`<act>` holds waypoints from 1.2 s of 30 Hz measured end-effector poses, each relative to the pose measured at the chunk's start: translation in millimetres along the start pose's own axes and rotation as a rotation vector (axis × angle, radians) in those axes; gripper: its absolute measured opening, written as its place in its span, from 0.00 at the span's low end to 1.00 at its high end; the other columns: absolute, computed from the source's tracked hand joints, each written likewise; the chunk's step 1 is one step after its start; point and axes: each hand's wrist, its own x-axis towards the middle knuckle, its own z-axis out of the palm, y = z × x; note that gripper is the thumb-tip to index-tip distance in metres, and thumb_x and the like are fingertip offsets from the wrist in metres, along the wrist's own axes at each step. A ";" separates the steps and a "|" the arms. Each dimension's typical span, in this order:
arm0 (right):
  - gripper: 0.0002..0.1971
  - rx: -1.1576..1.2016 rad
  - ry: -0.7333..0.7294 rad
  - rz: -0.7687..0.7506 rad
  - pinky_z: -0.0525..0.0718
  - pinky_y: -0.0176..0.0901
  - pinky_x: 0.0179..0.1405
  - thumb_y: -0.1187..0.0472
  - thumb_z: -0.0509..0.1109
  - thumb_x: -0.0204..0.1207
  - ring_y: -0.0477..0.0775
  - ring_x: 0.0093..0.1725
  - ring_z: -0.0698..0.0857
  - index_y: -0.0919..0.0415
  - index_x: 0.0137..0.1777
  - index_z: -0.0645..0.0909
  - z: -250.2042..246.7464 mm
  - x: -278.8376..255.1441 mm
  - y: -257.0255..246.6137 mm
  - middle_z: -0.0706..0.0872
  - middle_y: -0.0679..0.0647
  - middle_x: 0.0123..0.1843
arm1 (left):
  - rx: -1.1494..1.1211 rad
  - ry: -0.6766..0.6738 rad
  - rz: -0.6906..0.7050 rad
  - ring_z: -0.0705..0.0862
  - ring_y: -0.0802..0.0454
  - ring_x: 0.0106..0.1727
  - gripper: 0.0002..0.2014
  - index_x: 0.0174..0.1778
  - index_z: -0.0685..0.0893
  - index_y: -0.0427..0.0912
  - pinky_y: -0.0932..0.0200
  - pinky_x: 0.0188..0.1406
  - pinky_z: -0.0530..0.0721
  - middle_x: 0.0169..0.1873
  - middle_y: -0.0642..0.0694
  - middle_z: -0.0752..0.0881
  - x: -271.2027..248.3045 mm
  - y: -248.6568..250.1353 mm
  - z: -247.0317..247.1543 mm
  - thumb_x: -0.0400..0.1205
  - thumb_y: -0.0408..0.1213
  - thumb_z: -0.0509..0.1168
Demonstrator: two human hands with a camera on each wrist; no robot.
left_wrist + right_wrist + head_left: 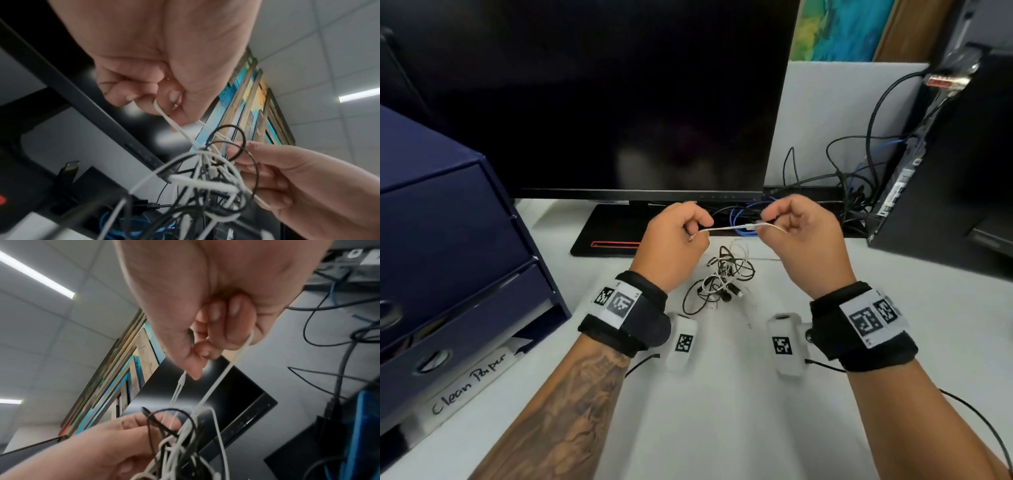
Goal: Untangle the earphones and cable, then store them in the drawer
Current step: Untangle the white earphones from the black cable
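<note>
A tangle of black and white earphone wires and cable (722, 274) hangs just above the white desk (722, 428) between my wrists. A white strand (729, 228) stretches taut between my hands above it. My left hand (679, 236) pinches its left end, and my right hand (796, 233) pinches the right end by a small connector. In the left wrist view the left hand (164, 100) holds the white strand (174, 125) over the knot (205, 178). In the right wrist view my right hand (205, 345) pinches white strands (226, 369). The navy drawer unit (448, 257) stands at left, its drawers pushed in.
A dark monitor (602, 96) on a black stand (613, 226) fills the back. A black computer tower (945, 171) with loose black and blue cables (842, 178) stands at right. A "Clean Paper" label (469, 383) lies under the drawer unit.
</note>
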 end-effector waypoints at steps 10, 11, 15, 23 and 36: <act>0.08 0.275 -0.032 0.046 0.86 0.40 0.31 0.73 0.70 0.80 0.41 0.31 0.82 0.59 0.48 0.80 -15.1 4.7 -24.2 0.81 0.53 0.34 | -0.124 -0.179 0.013 0.84 0.36 0.43 0.04 0.46 0.91 0.53 0.43 0.48 0.86 0.39 0.58 0.88 -10.7 17.7 -10.6 0.83 0.45 0.71; 0.11 0.329 -0.024 0.061 0.84 0.40 0.29 0.75 0.68 0.79 0.39 0.28 0.80 0.58 0.46 0.77 -15.2 7.1 -26.3 0.79 0.49 0.32 | -0.124 -0.236 0.009 0.83 0.38 0.42 0.06 0.50 0.91 0.55 0.45 0.46 0.86 0.43 0.60 0.88 -11.5 16.7 -11.0 0.81 0.50 0.72; 0.09 0.383 -0.042 0.042 0.84 0.48 0.35 0.70 0.70 0.74 0.43 0.26 0.77 0.57 0.40 0.74 -11.2 18.8 -32.6 0.78 0.45 0.28 | 0.054 -0.412 0.000 0.84 0.59 0.43 0.12 0.55 0.88 0.58 0.59 0.48 0.83 0.48 0.60 0.87 -9.4 5.5 -3.4 0.77 0.47 0.79; 0.10 0.166 -0.163 -0.037 0.84 0.33 0.62 0.63 0.72 0.83 0.43 0.59 0.89 0.56 0.61 0.88 -1.3 28.6 -19.2 0.92 0.48 0.56 | -0.188 -0.257 -0.138 0.79 0.58 0.28 0.05 0.45 0.90 0.40 0.63 0.35 0.81 0.28 0.56 0.85 9.2 5.7 -4.5 0.84 0.32 0.70; 0.09 0.103 -0.061 -0.143 0.82 0.36 0.49 0.70 0.73 0.79 0.42 0.46 0.83 0.54 0.48 0.84 22.0 25.7 12.7 0.86 0.52 0.51 | -0.623 0.035 -0.368 0.75 0.55 0.22 0.06 0.54 0.86 0.37 0.45 0.40 0.86 0.22 0.48 0.78 35.8 -9.0 10.5 0.87 0.35 0.66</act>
